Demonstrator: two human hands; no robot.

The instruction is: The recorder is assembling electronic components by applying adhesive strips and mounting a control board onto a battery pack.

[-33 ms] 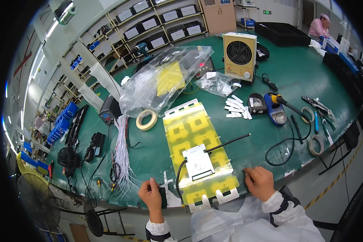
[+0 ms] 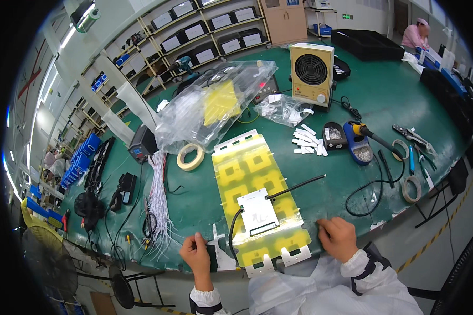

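A long yellow-covered panel [image 2: 231, 186] with metal end brackets lies lengthwise on the green bench before me. On its near half rests a silver flat box [image 2: 257, 211], with one black cable [image 2: 299, 188] running off to the right and another [image 2: 232, 236] curving down its left side. My left hand [image 2: 195, 254] is loosely curled at the bench's front edge, left of the panel and apart from it. To the panel's right, my right hand [image 2: 339, 240] rests at the edge with its fingers bent in. Nothing shows in either hand.
Left of the panel are a tape roll [image 2: 189, 157] and a bundle of white wires [image 2: 160, 205]. Behind it are a clear plastic bag [image 2: 189, 110] and a fan unit [image 2: 312, 71]. A soldering iron [image 2: 376, 135], white strips [image 2: 308, 139] and pliers [image 2: 415, 137] lie right.
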